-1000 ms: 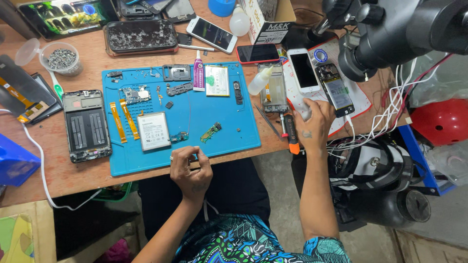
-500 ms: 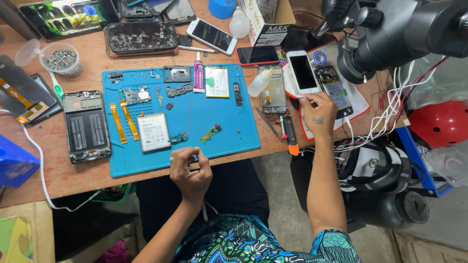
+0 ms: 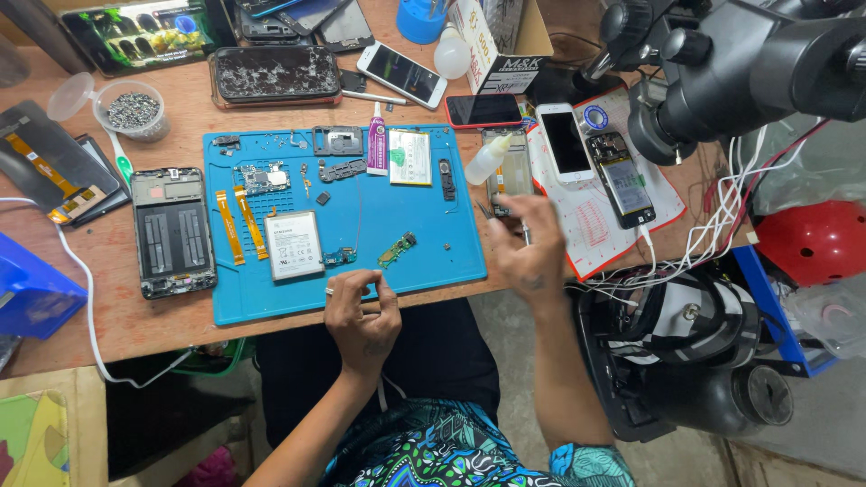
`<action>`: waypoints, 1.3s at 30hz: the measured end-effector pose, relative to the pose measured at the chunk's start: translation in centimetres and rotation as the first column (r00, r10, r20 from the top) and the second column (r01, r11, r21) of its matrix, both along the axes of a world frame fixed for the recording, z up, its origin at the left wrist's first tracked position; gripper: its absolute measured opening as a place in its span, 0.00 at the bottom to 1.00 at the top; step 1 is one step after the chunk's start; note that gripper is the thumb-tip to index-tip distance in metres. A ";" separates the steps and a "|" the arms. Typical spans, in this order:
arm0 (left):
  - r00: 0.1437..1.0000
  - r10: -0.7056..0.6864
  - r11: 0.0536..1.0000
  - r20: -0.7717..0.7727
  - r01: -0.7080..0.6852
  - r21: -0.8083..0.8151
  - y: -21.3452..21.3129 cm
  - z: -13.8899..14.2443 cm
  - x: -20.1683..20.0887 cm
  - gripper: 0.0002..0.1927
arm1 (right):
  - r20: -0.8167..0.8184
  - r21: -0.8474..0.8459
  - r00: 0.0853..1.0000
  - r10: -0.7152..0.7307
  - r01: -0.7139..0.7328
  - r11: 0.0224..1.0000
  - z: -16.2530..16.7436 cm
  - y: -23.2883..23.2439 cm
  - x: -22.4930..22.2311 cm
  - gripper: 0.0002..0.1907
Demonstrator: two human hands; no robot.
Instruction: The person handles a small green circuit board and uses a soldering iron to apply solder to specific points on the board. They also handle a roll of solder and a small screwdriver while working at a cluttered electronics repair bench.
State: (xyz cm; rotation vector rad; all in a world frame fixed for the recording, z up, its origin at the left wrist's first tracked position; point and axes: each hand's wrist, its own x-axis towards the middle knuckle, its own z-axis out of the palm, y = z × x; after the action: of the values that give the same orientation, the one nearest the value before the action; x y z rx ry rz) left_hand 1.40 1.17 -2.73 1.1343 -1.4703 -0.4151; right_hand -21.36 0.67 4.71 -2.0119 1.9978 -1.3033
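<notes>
Small green circuit board point(image 3: 397, 249) lies flat on blue mat point(image 3: 271, 302), near front edge. I judge it light, stiff, fragile; take by edges.

Left hand point(image 3: 363, 313) just below-left of it, fingers curled, pinching something too small to tell.

Right hand point(image 3: 528, 248) blurred, grasping thin metal tool point(image 3: 492, 212) at mat's right edge, near board.

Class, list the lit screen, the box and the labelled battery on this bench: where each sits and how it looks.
Lit screen: far-left corner, flat rectangle, green picture.
Cardboard box: far edge, white front, brown flaps.
Battery: on blue mat, white-labelled rectangle beyond left hand.
</notes>
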 end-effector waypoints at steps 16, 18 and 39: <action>0.979 -0.082 0.994 0.185 0.067 0.084 -0.2 1.8 0.9 0.19 | 0.241 -0.103 0.955 0.174 -0.154 0.983 -4.4 -1.8 7.6 0.11; 0.973 -0.090 0.992 0.213 0.067 0.109 -0.4 2.1 0.8 0.20 | 0.238 -0.044 0.960 0.148 -0.142 0.989 -4.4 -1.7 7.6 0.12; 0.984 -0.122 0.956 0.126 0.082 0.282 -1.6 3.2 0.5 0.14 | 0.161 0.087 0.982 0.100 -0.116 0.989 -4.8 -2.3 7.9 0.14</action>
State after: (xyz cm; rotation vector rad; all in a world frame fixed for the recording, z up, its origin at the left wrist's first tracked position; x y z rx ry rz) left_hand 1.89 -0.40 0.49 1.3338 -1.6371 -0.6385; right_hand -13.46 -1.59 -0.09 -1.8836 1.8198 -1.2735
